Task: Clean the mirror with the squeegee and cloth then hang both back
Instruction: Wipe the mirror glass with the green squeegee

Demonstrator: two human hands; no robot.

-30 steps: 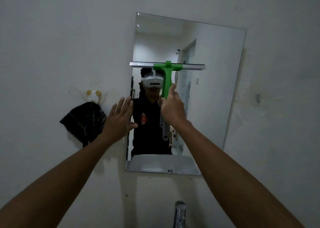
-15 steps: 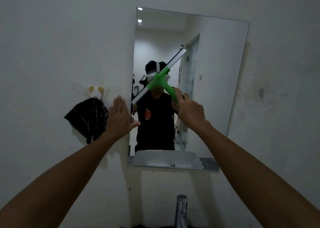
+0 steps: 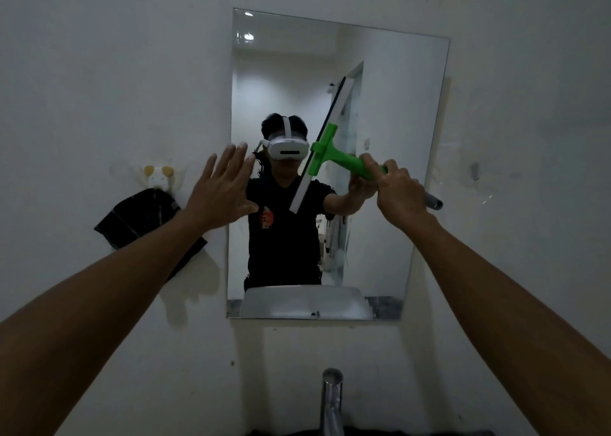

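A rectangular mirror [image 3: 396, 111] hangs on the white wall. My right hand [image 3: 398, 194] grips the green handle of the squeegee [image 3: 334, 158], whose white blade stands steeply tilted against the middle of the glass. The handle's grey end sticks out to the right of my fist. My left hand [image 3: 221, 189] is open with fingers spread, flat by the mirror's left edge. A dark striped cloth [image 3: 139, 217] hangs from a small white and yellow hook [image 3: 158, 174] on the wall to the left.
A chrome tap [image 3: 331, 399] rises at the bottom centre, below the mirror. The mirror reflects a person with a headset and a white basin. A small hook or mark [image 3: 475, 171] sits on the wall to the right of the mirror.
The squeegee has swung from level to steeply tilted, and my right hand has moved right and down along the glass. My left hand has lifted slightly and spread its fingers.
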